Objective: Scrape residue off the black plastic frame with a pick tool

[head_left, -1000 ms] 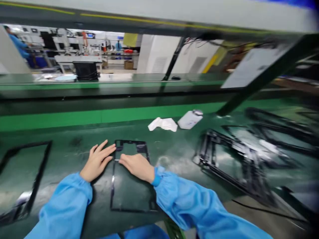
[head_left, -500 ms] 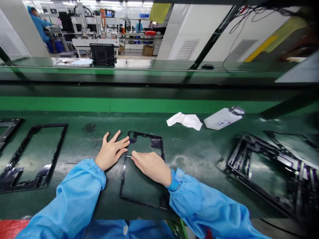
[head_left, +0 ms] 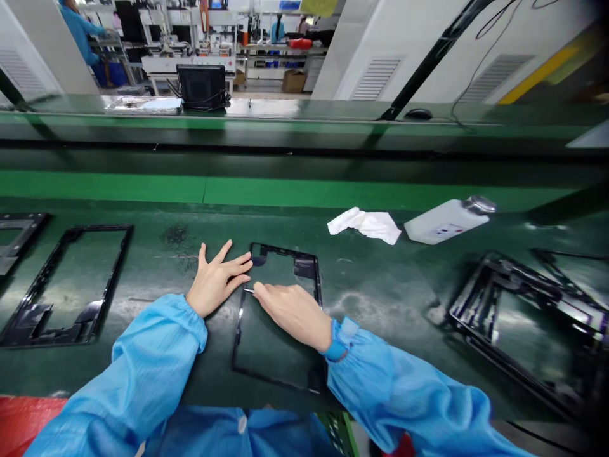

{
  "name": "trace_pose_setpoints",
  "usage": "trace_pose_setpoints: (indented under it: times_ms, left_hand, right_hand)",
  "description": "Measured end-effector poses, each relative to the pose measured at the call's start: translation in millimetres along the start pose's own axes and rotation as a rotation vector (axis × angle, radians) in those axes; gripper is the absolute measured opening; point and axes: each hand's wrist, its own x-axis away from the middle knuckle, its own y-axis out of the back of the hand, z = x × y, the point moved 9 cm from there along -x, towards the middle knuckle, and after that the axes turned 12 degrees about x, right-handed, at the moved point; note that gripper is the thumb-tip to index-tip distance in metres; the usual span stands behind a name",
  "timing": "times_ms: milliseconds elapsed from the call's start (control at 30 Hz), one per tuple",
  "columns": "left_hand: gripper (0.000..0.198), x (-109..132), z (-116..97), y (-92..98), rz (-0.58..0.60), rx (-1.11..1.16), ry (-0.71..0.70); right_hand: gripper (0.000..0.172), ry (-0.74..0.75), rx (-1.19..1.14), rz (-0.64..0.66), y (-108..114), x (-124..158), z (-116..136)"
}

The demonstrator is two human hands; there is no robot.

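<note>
A thin black rectangular frame (head_left: 304, 266) lies flat on the green table in front of me. My left hand (head_left: 219, 279) is spread open, palm down, its fingertips at the frame's upper left edge. My right hand (head_left: 294, 314) reaches across the frame from the right with its fingers closed on a thin metal-tipped tool (head_left: 248, 291). Only the tool's silvery tip shows, pointing left at the frame's left side; the rest is hidden in my fingers, so its exact kind is unclear.
More black frames lie at the left (head_left: 109, 279) and in a pile (head_left: 514, 298) at the right. White crumpled cloth or tissue (head_left: 366, 224) lies beside a tilted white bottle (head_left: 447, 221). Dark shavings (head_left: 176, 235) are scattered beyond my left hand. A raised shelf (head_left: 295, 111) runs behind.
The camera view has shifted slightly, so the scene sits higher and the things at right lie farther right. Both hands keep nearly the same place on the frame.
</note>
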Motion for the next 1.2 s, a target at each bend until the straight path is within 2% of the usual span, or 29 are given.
trace_pose_setpoints:
  times_ms: [233, 400, 600, 833, 1067, 1200]
  left_hand:
    - [0.031, 0.1, -0.9, 2.0, 0.008, -0.016, 0.013]
    - [0.032, -0.6, -3.4, 3.3, -0.010, -0.012, 0.016]
    - [0.031, -1.0, -3.7, 3.3, -0.016, -0.009, 0.002]
    - [0.033, -0.2, -6.5, 6.2, -0.035, -0.058, 0.013]
    - [0.034, -0.8, -7.4, 5.2, -0.041, -0.059, -0.003]
    - [0.032, -0.4, -8.6, 6.5, -0.045, -0.051, -0.010]
  right_hand:
    - [0.017, 0.045, -0.070, -0.041, 1.9, 0.3, -3.0]
    - [0.021, -0.012, -0.090, -0.049, 3.4, 0.4, -6.8]
    - [0.020, -0.053, -0.052, -0.031, 1.4, -0.1, -4.9]
    - [0.015, 0.036, -0.053, -0.031, 0.6, -0.4, -0.6]
    - [0.017, -0.050, -0.066, -0.001, -1.1, -0.3, -7.0]
    - [0.016, -0.013, -0.041, -0.008, -0.7, -0.9, -2.3]
